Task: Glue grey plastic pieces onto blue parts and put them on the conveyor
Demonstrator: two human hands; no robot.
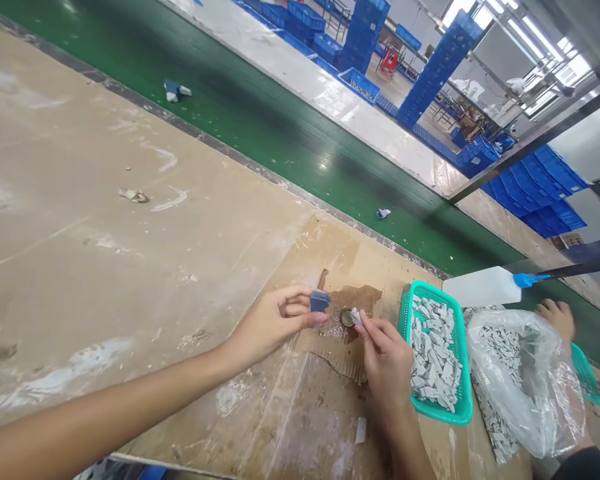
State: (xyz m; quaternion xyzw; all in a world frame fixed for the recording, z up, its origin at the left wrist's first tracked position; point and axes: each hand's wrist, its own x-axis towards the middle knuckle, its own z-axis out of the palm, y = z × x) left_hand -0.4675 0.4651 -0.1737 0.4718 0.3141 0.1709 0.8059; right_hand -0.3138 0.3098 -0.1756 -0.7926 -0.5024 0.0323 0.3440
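In the head view my left hand (pixel 283 313) pinches a small dark-blue block (pixel 319 301) between thumb and fingers. My right hand (pixel 386 350) has a small whitish piece (pixel 356 316) at its fingertips. That piece is beside a small round cap-like dish (pixel 347 319), dark inside, though I cannot tell whether they touch. Beneath lies a piece of cardboard (pixel 320 247) with a dark wet stain. To the right of my right hand stands a turquoise basket (pixel 467 400) full of small light-grey pieces.
A clear plastic bag (pixel 540 400) of similar pieces stands right of the basket, below a white bottle (pixel 480 287) with a blue nozzle. Another person's hand (pixel 557 320) is at far right. Beyond the table runs a green conveyor belt (pixel 280 147) carrying small blue-and-white parts (pixel 177 91).
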